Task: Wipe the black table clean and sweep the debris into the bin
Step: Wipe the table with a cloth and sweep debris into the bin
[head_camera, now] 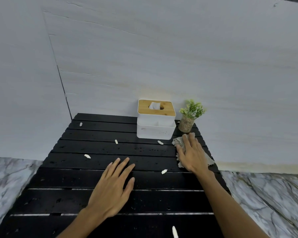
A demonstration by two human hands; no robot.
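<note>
Black slatted table (pixel 96 179) fills the foreground, scattered with white debris bits (pixel 87 156). Right hand (pixel 193 154) presses flat, fingers spread, on a grey cloth (pixel 177 141) near the far right edge. Left hand (pixel 113 188) rests palm-down, open, holding nothing, at mid-table.

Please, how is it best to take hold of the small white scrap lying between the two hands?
Pinch the white scrap across its narrow middle, coming straight down from above. It lies flat on the black table, long and thin, with clear space on both sides.
</note>
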